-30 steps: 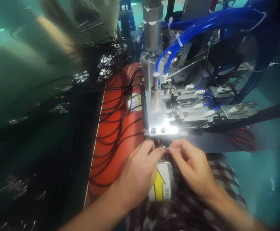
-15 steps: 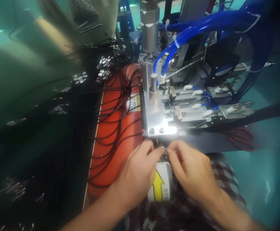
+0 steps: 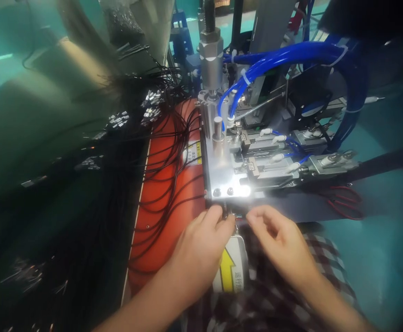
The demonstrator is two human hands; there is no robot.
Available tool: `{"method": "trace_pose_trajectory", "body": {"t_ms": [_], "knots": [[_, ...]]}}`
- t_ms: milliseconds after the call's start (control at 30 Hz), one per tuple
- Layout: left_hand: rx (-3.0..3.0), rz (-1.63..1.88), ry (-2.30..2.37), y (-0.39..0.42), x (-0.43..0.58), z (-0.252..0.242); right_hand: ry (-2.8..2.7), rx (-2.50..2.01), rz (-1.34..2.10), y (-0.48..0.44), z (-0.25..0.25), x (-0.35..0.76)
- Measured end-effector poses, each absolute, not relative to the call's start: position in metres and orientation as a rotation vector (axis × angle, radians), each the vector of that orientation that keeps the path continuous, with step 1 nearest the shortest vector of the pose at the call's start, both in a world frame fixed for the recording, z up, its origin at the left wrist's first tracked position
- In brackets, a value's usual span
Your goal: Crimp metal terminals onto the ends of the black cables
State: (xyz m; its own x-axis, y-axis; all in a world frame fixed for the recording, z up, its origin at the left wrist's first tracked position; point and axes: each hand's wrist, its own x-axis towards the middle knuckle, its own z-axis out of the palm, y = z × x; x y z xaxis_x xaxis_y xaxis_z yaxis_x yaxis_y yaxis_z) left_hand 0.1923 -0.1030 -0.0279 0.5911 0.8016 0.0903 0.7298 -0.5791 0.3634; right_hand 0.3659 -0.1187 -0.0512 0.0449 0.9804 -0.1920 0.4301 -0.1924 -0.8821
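My left hand (image 3: 203,246) is closed in a pinch at the front edge of the machine (image 3: 220,173). Thin wire ends (image 3: 237,216), with tiny bits of red and green, poke out by its fingertips. A short gap to the right, my right hand (image 3: 280,244) is closed, thumb against forefinger; whatever it might hold is too small to see. Under the hands is a white label with a yellow arrow (image 3: 228,272). Several black cables (image 3: 168,198) lie across the orange panel (image 3: 156,244) to the left of my left hand.
Bundles of black cables with shiny metal ends (image 3: 118,120) fill the left side, partly blurred. Thick blue air hoses (image 3: 291,53) arch over the machine. Small cylinders with white fittings (image 3: 279,157) stand at the right, near a red looped wire (image 3: 345,203).
My right hand has drawn a little to the right, away from my left fingertips, which it nearly touched before. My left hand keeps its pinch. The camera view has shifted slightly.
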Motion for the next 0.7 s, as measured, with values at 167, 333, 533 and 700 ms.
{"method": "trace_pose_trajectory", "body": {"t_ms": [167,333,533,700], "knots": [[2.496,0.449,1.235,-0.103,0.192,-0.03,-1.317,-1.62,1.208,-0.121,-0.052,0.359],[2.458,0.498,1.219,-0.102,0.191,-0.031,-1.285,-1.557,1.274,-0.118,-0.053,0.359],[2.455,0.406,1.262,-0.102,0.192,-0.027,-1.354,-1.561,1.252,-0.114,-0.056,0.361],[2.449,0.405,1.264,-0.102,0.193,-0.028,-1.513,-1.666,1.081,-0.113,-0.044,0.367]]}}
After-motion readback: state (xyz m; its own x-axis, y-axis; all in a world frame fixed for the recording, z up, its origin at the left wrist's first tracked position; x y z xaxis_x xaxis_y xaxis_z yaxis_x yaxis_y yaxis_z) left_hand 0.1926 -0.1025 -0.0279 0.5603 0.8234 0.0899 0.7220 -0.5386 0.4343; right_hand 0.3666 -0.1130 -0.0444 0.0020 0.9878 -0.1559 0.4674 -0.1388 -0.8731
